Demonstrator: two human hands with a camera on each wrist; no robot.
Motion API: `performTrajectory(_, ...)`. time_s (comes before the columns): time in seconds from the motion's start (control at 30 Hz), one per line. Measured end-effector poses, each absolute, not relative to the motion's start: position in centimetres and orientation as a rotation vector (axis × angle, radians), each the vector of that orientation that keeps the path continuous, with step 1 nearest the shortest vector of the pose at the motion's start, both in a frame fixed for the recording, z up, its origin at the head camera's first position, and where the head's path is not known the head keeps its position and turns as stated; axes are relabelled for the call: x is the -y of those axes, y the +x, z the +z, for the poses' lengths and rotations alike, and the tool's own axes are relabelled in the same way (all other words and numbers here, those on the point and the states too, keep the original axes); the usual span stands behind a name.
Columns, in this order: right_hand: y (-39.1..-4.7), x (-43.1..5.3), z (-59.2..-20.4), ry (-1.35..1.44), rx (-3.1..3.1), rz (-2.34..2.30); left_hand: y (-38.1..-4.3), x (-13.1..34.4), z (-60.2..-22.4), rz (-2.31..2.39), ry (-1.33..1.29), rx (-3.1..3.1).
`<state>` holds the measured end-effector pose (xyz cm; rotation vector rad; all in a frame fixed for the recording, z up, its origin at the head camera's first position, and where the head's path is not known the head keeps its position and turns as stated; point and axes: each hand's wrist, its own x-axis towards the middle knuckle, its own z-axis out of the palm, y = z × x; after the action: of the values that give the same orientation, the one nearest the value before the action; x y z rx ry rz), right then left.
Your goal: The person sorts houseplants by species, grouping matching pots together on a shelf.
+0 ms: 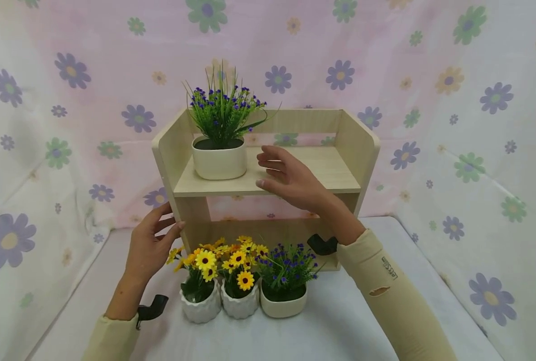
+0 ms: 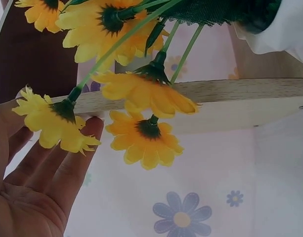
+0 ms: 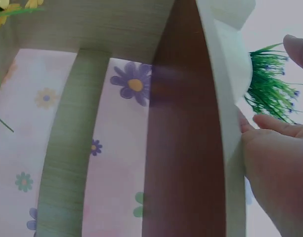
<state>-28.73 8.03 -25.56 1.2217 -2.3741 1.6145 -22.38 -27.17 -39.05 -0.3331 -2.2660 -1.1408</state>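
A small two-tier wooden shelf [image 1: 268, 193] stands on the white surface. On its upper board, toward the left, sits a cream oval pot [image 1: 219, 161] of purple-flowered greenery [image 1: 222, 108]. My right hand [image 1: 290, 178] is just right of this pot, apart from it, over the upper board with fingers loosely extended. My left hand [image 1: 152, 238] rests at the shelf's left side panel [image 1: 170, 165]; its fingertips touch the outer side, and the thumb lies near the front edge. In the left wrist view yellow flowers [image 2: 149, 89] partly cover those fingers [image 2: 74, 173].
In front of the shelf stand two white ribbed pots [image 1: 201, 303] of yellow flowers. A second cream pot [image 1: 283, 303] with purple flowers is beside them, on the right. Flower-printed cloth [image 1: 457, 150] hangs behind and at both sides.
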Motion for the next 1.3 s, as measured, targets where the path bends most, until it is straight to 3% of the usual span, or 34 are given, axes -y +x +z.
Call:
performTrajectory(0.5, -25.6, -12.0, -28.9, 1.509, 1.997, 1.526, -22.5, 27.3, -39.1, -1.153, -0.328, 2.27)
performTrajectory(0.87, -22.5, -15.1, -31.9, 1.333, 2.094, 1.476, -22.4, 27.3, -39.1, -1.142, -0.319, 2.273)
performTrajectory(1.3, -22.2, -18.3, -36.9, 1.217, 2.192, 1.524, -22.4, 27.2, -39.1, -1.132, -0.317, 2.277)
